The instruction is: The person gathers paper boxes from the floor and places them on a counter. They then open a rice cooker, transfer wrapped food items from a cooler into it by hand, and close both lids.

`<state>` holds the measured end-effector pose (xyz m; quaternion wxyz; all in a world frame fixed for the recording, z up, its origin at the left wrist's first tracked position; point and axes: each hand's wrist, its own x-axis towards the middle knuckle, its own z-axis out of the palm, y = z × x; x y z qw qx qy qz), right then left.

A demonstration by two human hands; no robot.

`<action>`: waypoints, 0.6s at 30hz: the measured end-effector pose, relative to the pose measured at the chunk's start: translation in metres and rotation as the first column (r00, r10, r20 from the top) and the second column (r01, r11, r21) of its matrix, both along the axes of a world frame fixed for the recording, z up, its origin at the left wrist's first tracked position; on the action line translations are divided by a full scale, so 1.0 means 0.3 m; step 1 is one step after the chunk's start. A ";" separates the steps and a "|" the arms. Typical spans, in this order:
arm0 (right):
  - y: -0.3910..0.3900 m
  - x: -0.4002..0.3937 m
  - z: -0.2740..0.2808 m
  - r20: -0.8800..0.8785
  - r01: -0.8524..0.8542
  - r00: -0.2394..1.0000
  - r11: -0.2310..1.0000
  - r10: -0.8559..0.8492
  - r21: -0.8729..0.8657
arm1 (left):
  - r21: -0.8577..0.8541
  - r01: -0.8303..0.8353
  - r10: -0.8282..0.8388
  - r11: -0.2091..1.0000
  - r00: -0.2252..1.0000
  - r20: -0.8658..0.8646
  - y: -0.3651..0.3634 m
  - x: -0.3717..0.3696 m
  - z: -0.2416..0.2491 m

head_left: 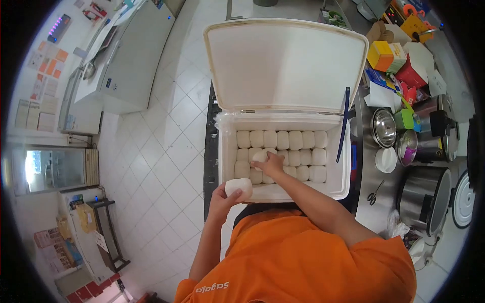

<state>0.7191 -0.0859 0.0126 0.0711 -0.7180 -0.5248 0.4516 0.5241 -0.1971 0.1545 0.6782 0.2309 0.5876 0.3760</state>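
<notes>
The box [226, 151] stands in front of the person, its lid [288, 65] swung up and back on the far side. Inside it, pale dough balls [318, 156] sit packed side by side in rows, many of them touching; the row along the far wall shows whole, while the right hand and forearm hide part of the nearer ones.

The left hand [220, 201] is at the near left corner of the box, its fingers curled round a single ball [239, 189]. That ball lies between the thumb and fingers, on the side of the hand toward the box, and overlaps the corner of the rim in view.

The right hand [273, 164] reaches into the left half of the box, with thumb and fingers around another ball [259, 158]. This one is at the fingertips, to the left of the palm, above or among the packed balls; how far it is raised, I cannot tell.

A crumpled plastic bag [225, 121] lies at the far left corner of the box, and a dark blue strip [344, 126] slants along its right side. On the counter [367, 174] to the right of the box are scissors [373, 196], a metal bowl [384, 127] and a large pot [420, 197].
</notes>
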 end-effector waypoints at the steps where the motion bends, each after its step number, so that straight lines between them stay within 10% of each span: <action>1: -0.001 0.012 0.001 -0.063 0.072 0.995 0.997 -0.074 -0.031 | 0.026 0.016 -0.016 1.000 1.000 -0.006 0.007 0.009 -0.021; 3: 0.017 0.043 -0.031 -0.132 0.160 0.977 0.985 -0.167 -0.063 | 0.020 0.045 -0.044 0.999 0.998 -0.047 0.020 0.035 -0.049; 5: 0.060 0.098 -0.135 -0.676 0.044 0.663 0.918 -0.323 -0.395 | 0.000 0.044 -0.044 0.999 0.996 -0.082 0.042 0.072 -0.060; 9: 0.014 0.287 0.048 -0.731 0.130 0.587 0.931 -0.350 -0.341 | -0.005 0.026 -0.026 1.000 0.995 -0.093 0.094 0.165 -0.049; 11: -0.097 0.410 0.162 -0.921 0.094 0.071 0.922 -0.383 -0.376 | 0.071 -0.187 0.195 0.980 0.971 -0.140 0.118 0.245 -0.083; 13: -0.205 0.524 0.301 -0.979 0.072 -0.036 0.977 -0.200 -0.202 | 0.066 -0.024 0.034 0.998 0.987 -0.160 0.155 0.335 -0.065; 16: -0.330 0.702 0.437 -0.962 0.132 0.192 0.977 -0.193 -0.169 | 0.092 0.329 -0.320 0.940 0.942 -0.099 0.212 0.523 -0.056; 18: -0.403 0.832 0.386 -0.972 0.119 0.124 0.975 -0.200 -0.186 | 0.130 0.472 -0.462 0.872 0.881 -0.101 0.233 0.690 -0.003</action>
